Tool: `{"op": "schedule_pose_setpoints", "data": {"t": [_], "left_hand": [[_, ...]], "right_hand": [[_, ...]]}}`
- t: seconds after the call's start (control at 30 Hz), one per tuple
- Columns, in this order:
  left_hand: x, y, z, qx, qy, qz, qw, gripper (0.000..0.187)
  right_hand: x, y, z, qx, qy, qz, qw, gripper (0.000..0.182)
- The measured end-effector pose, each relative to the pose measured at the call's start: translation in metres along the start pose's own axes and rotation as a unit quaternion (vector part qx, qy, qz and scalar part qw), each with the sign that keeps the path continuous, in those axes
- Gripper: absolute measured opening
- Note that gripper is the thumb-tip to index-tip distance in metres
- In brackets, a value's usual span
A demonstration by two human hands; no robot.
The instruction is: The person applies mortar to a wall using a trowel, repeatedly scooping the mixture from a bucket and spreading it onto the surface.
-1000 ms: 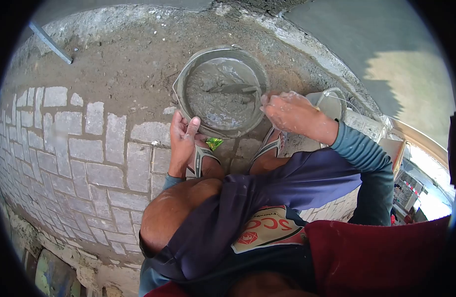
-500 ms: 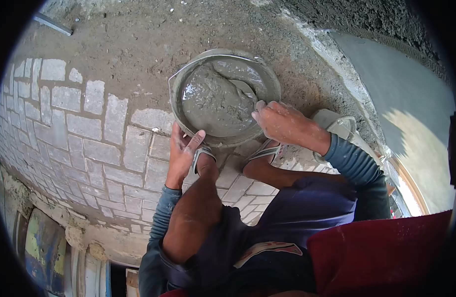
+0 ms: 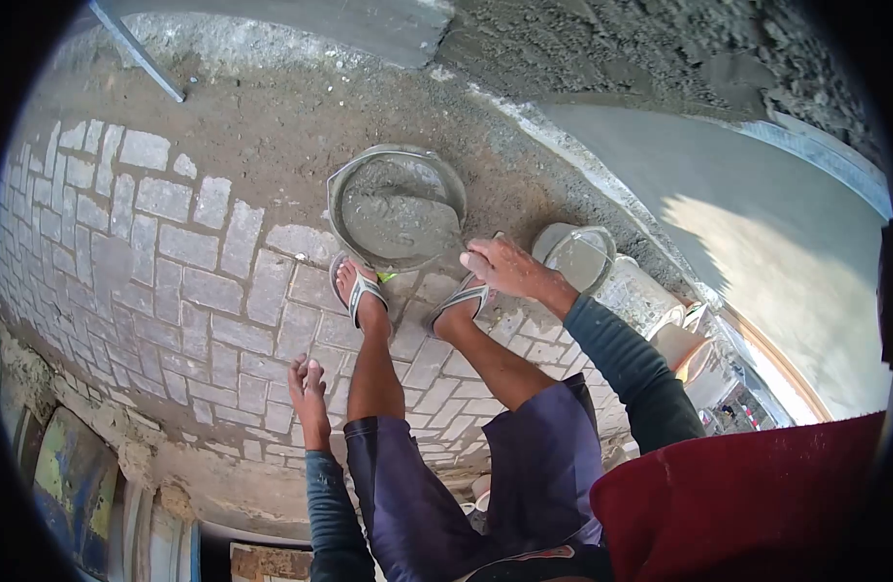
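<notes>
My right hand [image 3: 509, 269] is closed around the handle of a trowel, just off the near right rim of the bucket. The trowel blade [image 3: 422, 223] reaches over the bucket and is coated with grey mortar, so its outline is hard to make out. Wet mortar [image 3: 373, 189] lies inside the round bucket [image 3: 338, 218], which stands on the ground in front of my feet. My left hand [image 3: 310, 393] hangs in the air left of my legs, fingers apart and slightly bent, holding nothing.
A smaller bucket [image 3: 548, 238] and further containers [image 3: 640, 291] stand along the wall at right. The wall is part smooth plaster [image 3: 640, 165], part rough mortar [image 3: 601, 48]. Paving blocks [image 3: 213, 344] cover the ground. A metal bar [image 3: 141, 53] lies at upper left.
My left hand has let go of the bucket rim and moved down and back. My right hand has drawn slightly back with the trowel. My body has risen, so the bucket looks smaller.
</notes>
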State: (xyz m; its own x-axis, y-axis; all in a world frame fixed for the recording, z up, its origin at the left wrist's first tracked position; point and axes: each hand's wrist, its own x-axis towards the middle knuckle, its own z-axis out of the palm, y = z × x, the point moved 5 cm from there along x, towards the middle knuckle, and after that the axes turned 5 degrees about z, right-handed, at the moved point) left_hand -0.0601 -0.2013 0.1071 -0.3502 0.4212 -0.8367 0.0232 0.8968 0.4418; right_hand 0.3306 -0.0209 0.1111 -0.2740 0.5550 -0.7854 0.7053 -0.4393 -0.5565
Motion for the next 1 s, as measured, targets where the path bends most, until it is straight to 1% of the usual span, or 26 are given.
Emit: {"op": "schedule_pose_setpoints", "data": {"t": [0.07, 0.13, 0.2, 0.23, 0.27, 0.3, 0.33, 0.37, 0.4, 0.43, 0.5, 0.57, 0.6, 0.67, 0.73, 0.8, 0.83, 0.87, 0.9, 0.93, 1.0], "left_hand": [[-0.043, -0.032, -0.047, 0.007, 0.009, -0.018, 1.000, 0.050], [-0.089, -0.055, -0.087, 0.036, 0.031, -0.069, 0.996, 0.044], [-0.129, -0.088, -0.123, 0.039, 0.018, -0.136, 0.990, 0.041], [-0.150, -0.092, -0.137, 0.038, 0.014, -0.131, 0.990, 0.041], [-0.175, -0.098, -0.148, 0.035, -0.008, -0.157, 0.987, 0.041], [-0.191, -0.099, -0.150, 0.028, -0.027, -0.180, 0.983, 0.041], [-0.205, -0.097, -0.152, 0.024, -0.023, -0.177, 0.984, 0.041], [-0.220, -0.099, -0.154, 0.010, -0.018, -0.174, 0.985, 0.042], [-0.234, -0.099, -0.153, -0.009, -0.013, -0.172, 0.985, 0.043], [-0.244, -0.100, -0.149, -0.019, -0.008, -0.177, 0.984, 0.039], [-0.256, -0.109, -0.142, -0.034, -0.004, -0.176, 0.984, 0.037], [-0.263, -0.119, -0.125, -0.052, -0.003, -0.176, 0.983, 0.036], [-0.266, -0.123, -0.116, -0.050, -0.004, -0.179, 0.982, 0.035], [-0.276, -0.130, -0.108, -0.044, 0.000, -0.187, 0.981, 0.034], [-0.283, -0.132, -0.092, -0.059, 0.010, -0.192, 0.980, 0.034], [-0.290, -0.137, -0.084, -0.070, 0.021, -0.193, 0.978, 0.034], [-0.290, -0.138, -0.079, -0.059, 0.012, -0.189, 0.980, 0.034], [-0.289, -0.139, -0.073, -0.049, 0.003, -0.182, 0.982, 0.034], [-0.285, -0.139, -0.068, -0.053, 0.011, -0.161, 0.985, 0.034], [-0.279, -0.140, -0.065, -0.055, 0.013, -0.162, 0.985, 0.034], [-0.261, -0.137, -0.063, -0.047, 0.043, -0.121, 0.991, 0.033]], "right_hand": [[-0.044, -0.033, -0.008, 0.004, 0.017, -0.028, 0.999, 0.037], [-0.097, -0.077, -0.027, 0.003, 0.032, -0.039, 0.999, 0.037], [-0.149, -0.121, -0.037, 0.078, -0.051, 0.005, 0.996, 0.038], [-0.170, -0.134, -0.040, 0.087, -0.067, -0.019, 0.994, 0.040], [-0.193, -0.151, -0.049, 0.087, -0.064, -0.020, 0.994, 0.040], [-0.212, -0.172, -0.059, 0.123, -0.100, -0.011, 0.987, 0.040], [-0.231, -0.190, -0.067, 0.160, -0.139, -0.001, 0.977, 0.039], [-0.245, -0.204, -0.078, 0.159, -0.141, -0.005, 0.977, 0.039], [-0.256, -0.214, -0.090, 0.207, -0.173, 0.027, 0.963, 0.039], [-0.262, -0.218, -0.100, 0.254, -0.205, 0.060, 0.943, 0.039], [-0.259, -0.213, -0.130, 0.328, -0.208, 0.115, 0.915, 0.039], [-0.240, -0.201, -0.172, 0.376, -0.198, 0.136, 0.895, 0.038], [-0.229, -0.190, -0.197, 0.421, -0.184, 0.140, 0.877, 0.037], [-0.238, -0.191, -0.246, 0.483, -0.112, 0.068, 0.866, 0.036], [-0.292, -0.216, -0.274, 0.482, -0.116, -0.002, 0.868, 0.037], [-0.338, -0.238, -0.273, 0.450, -0.049, -0.050, 0.891, 0.037], [-0.346, -0.240, -0.263, 0.449, -0.053, -0.047, 0.891, 0.037], [-0.350, -0.242, -0.257, 0.405, -0.010, -0.051, 0.913, 0.036], [-0.348, -0.244, -0.256, 0.359, 0.034, -0.055, 0.931, 0.035], [-0.337, -0.241, -0.249, 0.358, 0.031, -0.056, 0.932, 0.035], [-0.300, -0.218, -0.222, 0.246, 0.058, -0.031, 0.967, 0.033]]}}
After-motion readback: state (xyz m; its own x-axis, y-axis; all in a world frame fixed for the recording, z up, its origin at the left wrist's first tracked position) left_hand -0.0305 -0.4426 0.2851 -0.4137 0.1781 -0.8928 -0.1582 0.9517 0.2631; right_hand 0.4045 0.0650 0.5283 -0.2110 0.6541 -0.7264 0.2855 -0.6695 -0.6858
